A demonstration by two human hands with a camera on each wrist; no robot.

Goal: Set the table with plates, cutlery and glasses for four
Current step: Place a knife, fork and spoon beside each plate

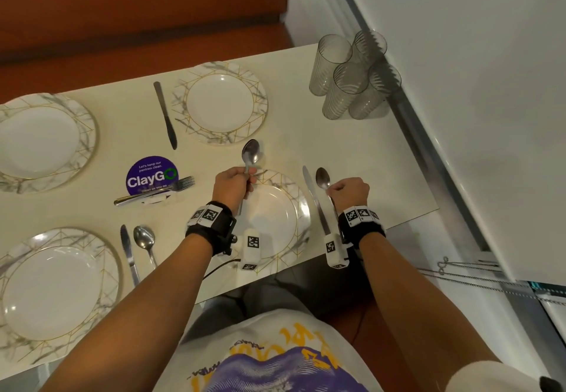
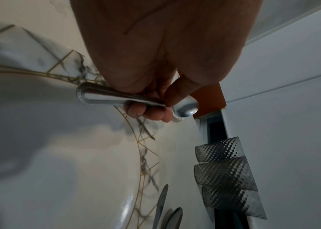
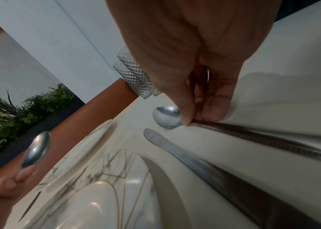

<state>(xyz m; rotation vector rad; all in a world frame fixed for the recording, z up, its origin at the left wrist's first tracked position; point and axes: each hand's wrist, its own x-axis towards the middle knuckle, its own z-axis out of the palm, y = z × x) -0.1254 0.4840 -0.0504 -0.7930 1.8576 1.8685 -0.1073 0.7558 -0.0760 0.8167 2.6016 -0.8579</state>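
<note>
Both hands grip spoons — left hand (image 1: 234,182), right hand (image 1: 349,188) — handles partly hidden.

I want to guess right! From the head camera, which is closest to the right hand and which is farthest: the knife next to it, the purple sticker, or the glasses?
From the right hand:
1. The knife, just to its left, beside the plate.
2. The glasses, bunched at the table's far right corner.
3. The purple sticker, far left, past the left hand.

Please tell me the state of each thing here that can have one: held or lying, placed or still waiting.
Left spoon: held in left hand, above table.
Right spoon: pinched by right hand, beside knife.
Glasses: clustered, not placed.
Forks: lying together on sticker.
Plates: four, empty.
</note>
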